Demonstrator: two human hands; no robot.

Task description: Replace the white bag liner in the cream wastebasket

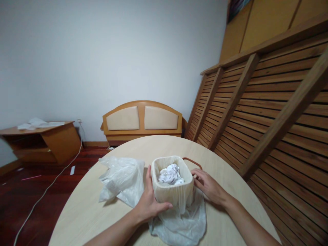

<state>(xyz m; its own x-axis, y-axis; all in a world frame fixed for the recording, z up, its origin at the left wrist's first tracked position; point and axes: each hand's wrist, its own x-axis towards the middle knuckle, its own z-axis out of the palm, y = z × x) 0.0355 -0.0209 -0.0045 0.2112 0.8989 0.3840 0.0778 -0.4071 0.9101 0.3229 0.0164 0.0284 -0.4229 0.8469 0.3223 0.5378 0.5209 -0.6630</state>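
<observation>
A small square trash bin (166, 196) stands upright on the round table, lined with a thin whitish plastic bag (183, 227) that hangs over the rim and spreads out in front. Crumpled white paper (171, 174) lies inside. My left hand (150, 201) grips the bin's left side, with the fingers up along the wall and the thumb across the front. Against the right side rests my right hand (205, 182), fingers bent at the lined wall; their tips are partly hidden. Behind the right hand, a brown curved handle (193, 161) sticks out. Another crumpled plastic bag (123, 179) lies left of my left hand.
The round pale table (84, 205) carries all this. Beyond it stands a padded headboard (142, 118). Wooden slatted panels (256, 112) lean along the right. At the left are a low cabinet (61, 143) with papers on top and a white cable (55, 181) across the floor.
</observation>
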